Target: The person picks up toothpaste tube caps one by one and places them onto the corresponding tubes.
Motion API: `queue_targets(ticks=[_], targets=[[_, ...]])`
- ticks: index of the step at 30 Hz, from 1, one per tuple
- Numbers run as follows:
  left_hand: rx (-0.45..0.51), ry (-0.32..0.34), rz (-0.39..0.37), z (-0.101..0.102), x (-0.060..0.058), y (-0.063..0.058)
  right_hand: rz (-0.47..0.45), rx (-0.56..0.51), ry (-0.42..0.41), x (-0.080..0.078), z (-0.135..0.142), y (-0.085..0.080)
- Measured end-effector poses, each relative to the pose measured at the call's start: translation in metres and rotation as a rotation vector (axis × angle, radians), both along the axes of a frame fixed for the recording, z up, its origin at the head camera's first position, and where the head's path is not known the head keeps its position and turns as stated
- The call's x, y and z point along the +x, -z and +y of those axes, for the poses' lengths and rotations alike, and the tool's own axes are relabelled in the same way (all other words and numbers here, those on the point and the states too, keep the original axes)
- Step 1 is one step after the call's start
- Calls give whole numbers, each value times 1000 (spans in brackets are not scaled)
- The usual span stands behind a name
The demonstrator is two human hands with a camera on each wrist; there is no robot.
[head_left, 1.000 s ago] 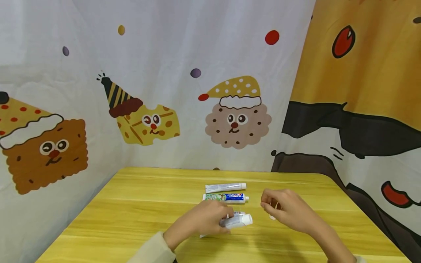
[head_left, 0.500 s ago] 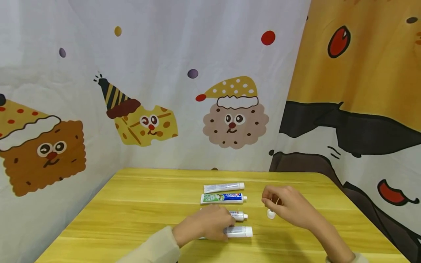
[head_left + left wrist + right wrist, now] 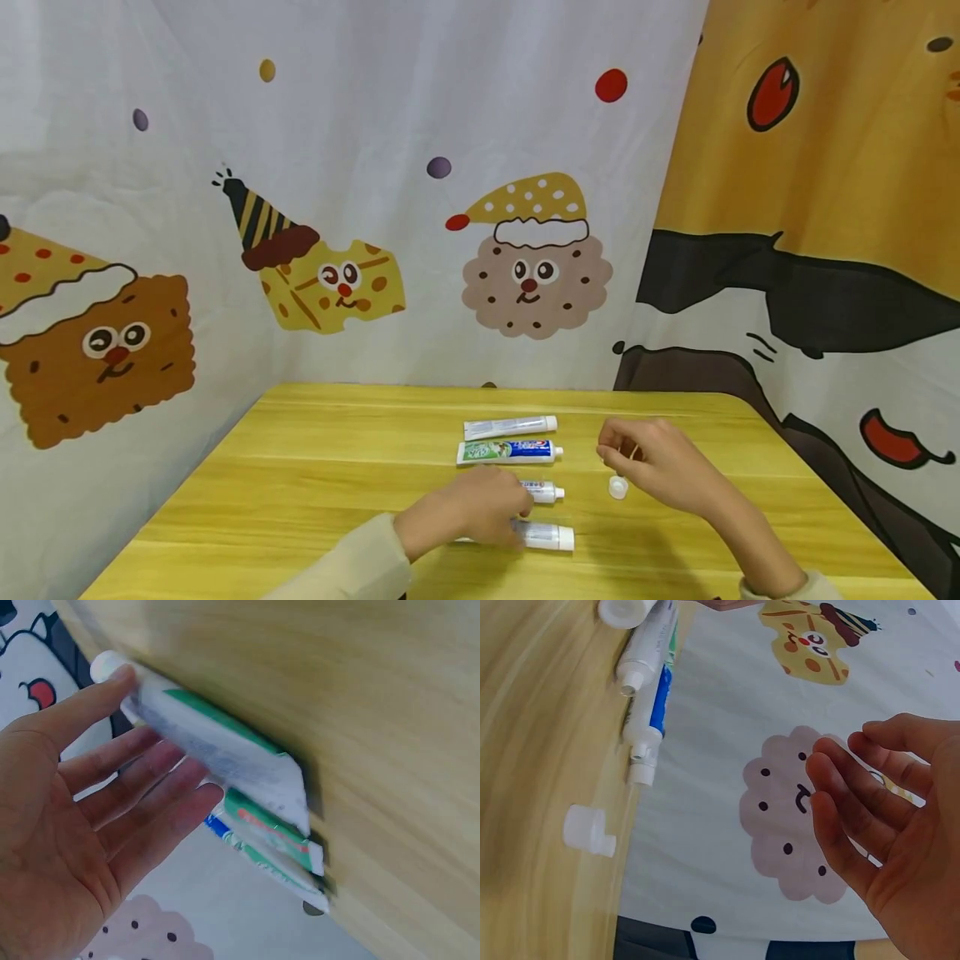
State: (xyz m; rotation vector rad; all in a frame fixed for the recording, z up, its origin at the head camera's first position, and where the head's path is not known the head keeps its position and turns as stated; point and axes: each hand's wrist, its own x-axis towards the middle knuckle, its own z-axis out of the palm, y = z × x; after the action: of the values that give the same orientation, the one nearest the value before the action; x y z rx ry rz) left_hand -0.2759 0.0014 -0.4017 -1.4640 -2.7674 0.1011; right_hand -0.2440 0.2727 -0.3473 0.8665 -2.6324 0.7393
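Four toothpaste tubes lie in a row, their cap ends pointing right. My left hand (image 3: 480, 508) is over the nearest tube, a white and green toothpaste tube (image 3: 217, 742) with a white cap. In the left wrist view its thumb lies along this tube near the cap, and its fairly straight fingers reach past the side. Just behind is a white toothpaste tube (image 3: 547, 492) with a bare nozzle, partly covered by the hand. My right hand (image 3: 660, 462) hovers with loosely bent fingers and nothing in them. Below its fingertips sits a white cap (image 3: 618, 487) on the table.
Farther back lie a green and blue toothpaste tube (image 3: 509, 452), uncapped, and a white capped toothpaste tube (image 3: 509, 427). A smaller white piece (image 3: 609, 845) sits against the cap. The wooden table (image 3: 315, 467) ends at a printed curtain (image 3: 420, 350).
The nearest tube has come down from a tilted pose to lie flat, closer to the front edge, and the left hand's fingers have loosened on it. The right hand has barely moved.
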Motion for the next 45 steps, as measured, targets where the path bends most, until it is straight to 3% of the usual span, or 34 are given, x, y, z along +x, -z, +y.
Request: queue_targets(ticks=[6,12,17,26,36,39,45], targets=[[89,-29,-22,-6,-6,-13,-52,28,13,1,-1,-13],[148,-39,-11,-5,-22,-15,-116,110,98,-8,0,-19],[127,-59,-14,-1,-34,-11,-124,215,177,-25,2,-1],[6,-128,10,5,-45,1,-135,315,221,-40,13,33],[-25,-153,-76,11,-49,7,-320,319,245,-45,17,54],[-40,-135,-55,12,-49,6,-350,293,219,-47,18,58],[-46,-120,-40,14,-48,4,-338,283,84,-50,22,64]])
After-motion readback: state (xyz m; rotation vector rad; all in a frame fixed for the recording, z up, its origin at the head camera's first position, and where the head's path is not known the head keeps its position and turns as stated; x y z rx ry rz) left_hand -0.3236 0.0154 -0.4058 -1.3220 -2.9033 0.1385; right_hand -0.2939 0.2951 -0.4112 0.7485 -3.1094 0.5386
